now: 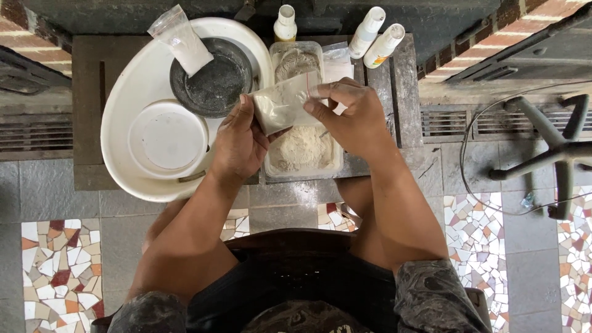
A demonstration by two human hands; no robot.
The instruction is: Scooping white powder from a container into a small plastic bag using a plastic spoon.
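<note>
Now, at the left of the frame, a white basin [123, 123] is sitting with a white lid [168, 139] and a dark bowl [213, 83] inside, a bag of white powder [182, 40] leaning on the bowl. At centre, my left hand [237, 145] is gripping a small clear bag of grey powder [280, 105] over a plastic tub [302, 151]. My right hand [351, 114] is pinching the bag's top edge. Three white bottles [376, 37] are standing at the upper right.

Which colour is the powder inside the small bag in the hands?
Pale beige powder, seen in the head view.
</note>
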